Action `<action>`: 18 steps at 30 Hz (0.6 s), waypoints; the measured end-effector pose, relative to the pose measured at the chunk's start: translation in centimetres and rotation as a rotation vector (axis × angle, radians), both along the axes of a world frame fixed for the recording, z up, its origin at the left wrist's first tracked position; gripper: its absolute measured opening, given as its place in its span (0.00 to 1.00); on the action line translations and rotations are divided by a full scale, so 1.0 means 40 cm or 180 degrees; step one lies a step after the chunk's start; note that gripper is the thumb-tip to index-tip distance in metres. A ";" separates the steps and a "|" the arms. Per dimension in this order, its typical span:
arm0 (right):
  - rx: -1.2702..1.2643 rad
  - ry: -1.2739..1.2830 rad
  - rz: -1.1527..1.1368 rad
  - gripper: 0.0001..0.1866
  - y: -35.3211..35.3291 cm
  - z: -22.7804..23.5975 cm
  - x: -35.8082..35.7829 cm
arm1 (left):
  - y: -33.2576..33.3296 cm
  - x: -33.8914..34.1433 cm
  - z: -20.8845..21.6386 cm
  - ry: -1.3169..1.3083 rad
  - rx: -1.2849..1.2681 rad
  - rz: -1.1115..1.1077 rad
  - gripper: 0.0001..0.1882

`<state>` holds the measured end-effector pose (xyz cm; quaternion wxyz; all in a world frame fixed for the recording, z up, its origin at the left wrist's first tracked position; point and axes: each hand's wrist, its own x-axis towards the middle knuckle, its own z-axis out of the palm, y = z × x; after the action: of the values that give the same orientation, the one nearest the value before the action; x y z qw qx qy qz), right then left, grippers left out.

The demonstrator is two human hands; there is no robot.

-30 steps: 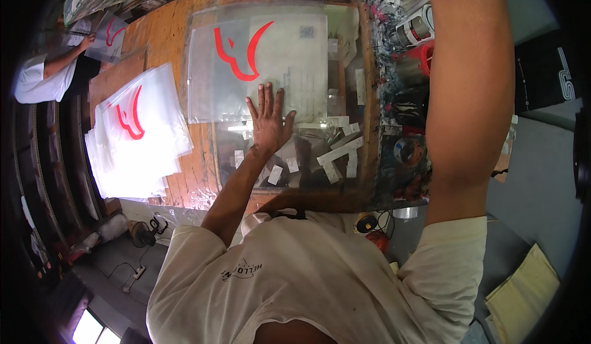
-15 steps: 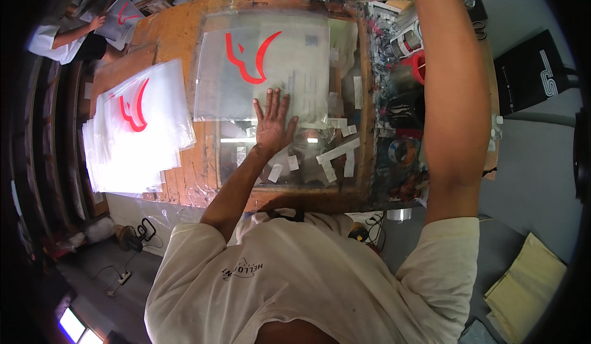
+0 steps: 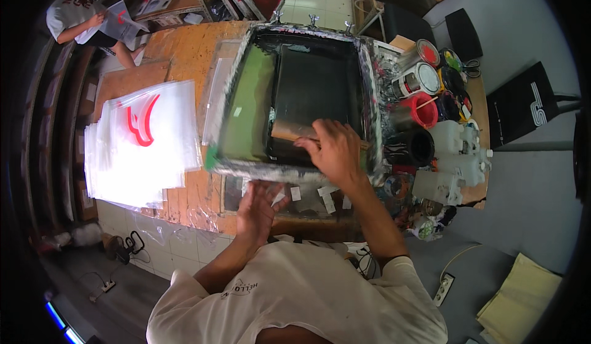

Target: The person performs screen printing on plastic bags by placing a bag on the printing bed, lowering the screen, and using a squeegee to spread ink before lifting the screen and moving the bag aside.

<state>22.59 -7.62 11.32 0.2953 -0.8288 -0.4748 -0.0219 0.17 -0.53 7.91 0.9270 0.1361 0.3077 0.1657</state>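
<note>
A screen-printing frame (image 3: 283, 173) lies lowered over the middle of the table, its mesh green at the left with a wide black area. My right hand (image 3: 335, 156) is closed around the wooden handle of a squeegee (image 3: 288, 131) on the near part of the mesh. My left hand (image 3: 258, 211) is just below the frame's near edge, fingers apart and nothing in it; whether it touches the frame is unclear. Left of the frame lies a stack of clear plastic sheets (image 3: 135, 165), the top one printed with a red shape. The sheet beneath the frame is mostly hidden.
Paint cans and a red pot (image 3: 417, 111) crowd the right side, with translucent jugs (image 3: 455, 153) nearer me. Hinge clamps (image 3: 313, 21) hold the frame's far edge. At the far left another person (image 3: 77, 24) holds a printed sheet. Shelving (image 3: 52, 141) stands along the left.
The raised frame has come down over the sheet and glass. My right arm has dropped from far forward, and its hand now grips the squeegee. My left hand has drawn back toward me.
</note>
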 end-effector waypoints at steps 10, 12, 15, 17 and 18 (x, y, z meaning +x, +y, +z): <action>-0.0679 -0.0445 0.0026 0.28 0.302 -0.277 0.497 | -0.005 0.021 -0.195 0.1579 -0.0364 0.0018 0.14; -0.1030 -0.0384 0.0021 0.28 0.349 -0.298 0.514 | -0.006 0.025 -0.183 0.1589 -0.0370 0.0037 0.12; -0.1135 -0.0423 0.0063 0.29 0.359 -0.313 0.467 | -0.018 -0.003 -0.200 0.1352 -0.0262 0.0035 0.13; -0.1174 -0.0455 0.0150 0.28 0.301 -0.302 0.383 | -0.025 -0.013 -0.202 0.1294 -0.0188 0.0017 0.13; -0.1128 -0.0442 0.0212 0.28 0.266 -0.292 0.334 | -0.027 -0.015 -0.203 0.1301 -0.0117 0.0002 0.13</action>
<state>35.94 3.02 -0.34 0.1118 -0.8482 -0.5176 0.0147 -0.44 -1.61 -0.22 0.8476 0.1498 0.4924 0.1294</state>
